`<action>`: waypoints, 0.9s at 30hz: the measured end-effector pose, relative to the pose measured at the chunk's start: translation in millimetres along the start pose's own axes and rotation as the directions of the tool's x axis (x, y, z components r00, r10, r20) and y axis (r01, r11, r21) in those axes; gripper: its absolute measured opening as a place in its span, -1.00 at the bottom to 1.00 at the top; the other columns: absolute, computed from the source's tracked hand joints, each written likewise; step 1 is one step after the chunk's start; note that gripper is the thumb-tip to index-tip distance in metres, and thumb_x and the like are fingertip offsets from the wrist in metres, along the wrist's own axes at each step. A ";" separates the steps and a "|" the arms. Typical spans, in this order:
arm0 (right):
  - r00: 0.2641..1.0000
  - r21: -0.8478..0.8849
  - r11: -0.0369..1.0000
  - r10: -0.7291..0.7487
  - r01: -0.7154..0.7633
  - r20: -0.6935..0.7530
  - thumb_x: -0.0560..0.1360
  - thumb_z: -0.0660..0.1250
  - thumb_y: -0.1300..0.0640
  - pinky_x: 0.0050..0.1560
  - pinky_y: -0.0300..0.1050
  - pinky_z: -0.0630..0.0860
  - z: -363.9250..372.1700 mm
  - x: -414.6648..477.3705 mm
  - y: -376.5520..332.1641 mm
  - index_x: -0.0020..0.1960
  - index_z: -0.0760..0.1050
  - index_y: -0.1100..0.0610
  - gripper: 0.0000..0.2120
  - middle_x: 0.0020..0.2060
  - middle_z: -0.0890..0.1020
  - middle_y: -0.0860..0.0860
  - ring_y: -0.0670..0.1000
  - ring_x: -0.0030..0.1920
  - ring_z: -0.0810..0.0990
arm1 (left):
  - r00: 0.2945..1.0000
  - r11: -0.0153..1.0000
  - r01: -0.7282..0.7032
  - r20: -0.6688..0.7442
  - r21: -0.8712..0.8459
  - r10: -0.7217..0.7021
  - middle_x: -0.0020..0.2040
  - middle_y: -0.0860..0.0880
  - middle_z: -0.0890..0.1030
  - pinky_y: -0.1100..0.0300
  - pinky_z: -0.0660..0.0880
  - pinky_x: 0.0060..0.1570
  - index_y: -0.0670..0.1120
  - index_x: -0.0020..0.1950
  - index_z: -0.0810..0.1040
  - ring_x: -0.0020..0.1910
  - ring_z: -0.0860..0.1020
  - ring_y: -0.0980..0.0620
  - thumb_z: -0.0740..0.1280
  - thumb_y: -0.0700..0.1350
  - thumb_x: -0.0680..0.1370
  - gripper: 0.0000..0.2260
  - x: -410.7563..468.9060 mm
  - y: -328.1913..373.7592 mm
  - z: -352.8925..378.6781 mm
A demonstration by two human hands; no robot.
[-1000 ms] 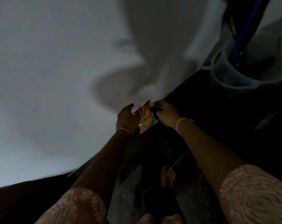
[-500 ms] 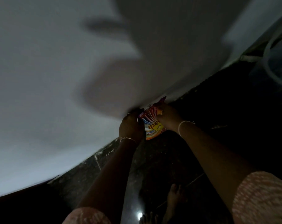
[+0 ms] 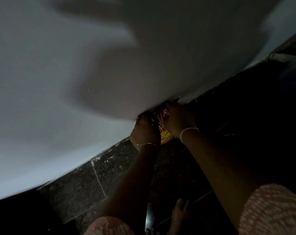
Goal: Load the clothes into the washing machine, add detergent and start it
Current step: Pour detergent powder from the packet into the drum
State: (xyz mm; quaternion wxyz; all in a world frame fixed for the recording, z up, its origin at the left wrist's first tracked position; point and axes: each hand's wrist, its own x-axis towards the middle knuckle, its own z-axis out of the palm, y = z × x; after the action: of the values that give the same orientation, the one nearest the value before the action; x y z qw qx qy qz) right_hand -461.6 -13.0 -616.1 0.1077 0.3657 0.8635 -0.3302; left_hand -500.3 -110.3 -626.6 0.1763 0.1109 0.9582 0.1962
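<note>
Left hand and right hand are both pinching a small red-and-yellow plastic detergent sachet. Its top, at twelve o'clock, is probably being torn; pouring comes next.

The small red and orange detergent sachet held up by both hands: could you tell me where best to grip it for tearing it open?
Pinch the top edge of the small red and orange detergent sachet from either side, as the left hand and right hand do. It hangs upright, so its weight likely sits low and the flat top is free.
</note>
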 end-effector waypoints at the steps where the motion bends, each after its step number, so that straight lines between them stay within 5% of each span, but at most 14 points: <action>1: 1.000 -0.008 1.000 -0.009 0.008 -0.014 0.43 0.30 0.16 0.16 0.15 0.49 1.7 0.1 0.8 0.31 0.38 0.01 -0.55 0.24 0.49 0.15 0.24 0.22 0.49 | 1.000 1.000 0.014 0.010 0.015 -0.014 0.14 0.02 0.62 0.10 0.48 -0.08 0.15 0.22 0.50 0.08 0.60 -0.11 0.27 0.08 0.55 -0.75 1.1 0.3 1.8; 10: 0.995 0.002 0.995 -0.098 0.098 -0.017 0.40 0.33 0.25 0.24 0.07 0.44 -2.2 -2.7 12.4 0.27 0.42 0.13 -0.56 0.25 0.50 0.15 0.20 0.26 0.47 | 0.994 0.998 0.024 0.105 0.056 -0.030 0.16 -0.08 0.62 0.08 0.48 -0.01 0.06 0.23 0.55 0.12 0.58 -0.18 0.23 0.04 0.57 -0.74 9.6 13.1 -1.4; 16: 0.980 -0.110 0.991 -0.091 0.072 -0.176 0.31 0.42 0.22 0.14 0.08 0.46 -29.8 -25.1 23.1 0.26 0.39 0.11 -0.46 0.12 0.50 0.16 0.23 0.14 0.48 | 0.939 0.954 -0.287 0.225 0.090 0.261 0.21 -0.08 0.53 0.08 0.46 -0.07 -0.02 0.21 0.57 0.15 0.53 -0.13 0.22 -0.03 0.59 -0.75 -17.5 7.7 -19.9; 21: 1.000 -0.229 0.973 -0.020 0.016 -0.013 0.34 0.45 0.08 0.31 0.18 0.27 -54.3 -58.6 20.7 0.45 0.22 -0.11 -0.26 0.40 0.25 0.10 0.23 0.39 0.21 | 0.878 0.891 -0.439 0.266 0.116 0.398 0.27 -0.05 0.52 -0.05 0.57 -0.01 -0.07 0.21 0.59 0.20 0.51 -0.13 0.27 -0.09 0.58 -0.76 -48.2 -0.2 -40.6; 27: 0.998 -0.167 0.986 -0.015 0.024 0.053 0.32 0.47 0.06 0.38 0.20 0.20 -83.1 -115.6 3.6 0.49 0.13 -0.11 -0.16 0.49 0.07 0.06 0.20 0.47 0.06 | 0.797 0.791 -0.597 0.202 0.132 0.569 0.09 -0.07 0.57 0.03 0.55 -0.21 -0.09 0.05 0.66 0.09 0.52 -0.13 0.32 -0.19 0.53 -0.84 -81.2 14.1 -96.4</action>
State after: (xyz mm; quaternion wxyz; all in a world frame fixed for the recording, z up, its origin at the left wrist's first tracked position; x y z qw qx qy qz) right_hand -372.5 -22.0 -505.4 0.1570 0.3382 0.8888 -0.2667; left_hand -460.8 -153.0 -513.9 0.1677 0.4324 0.8748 0.1402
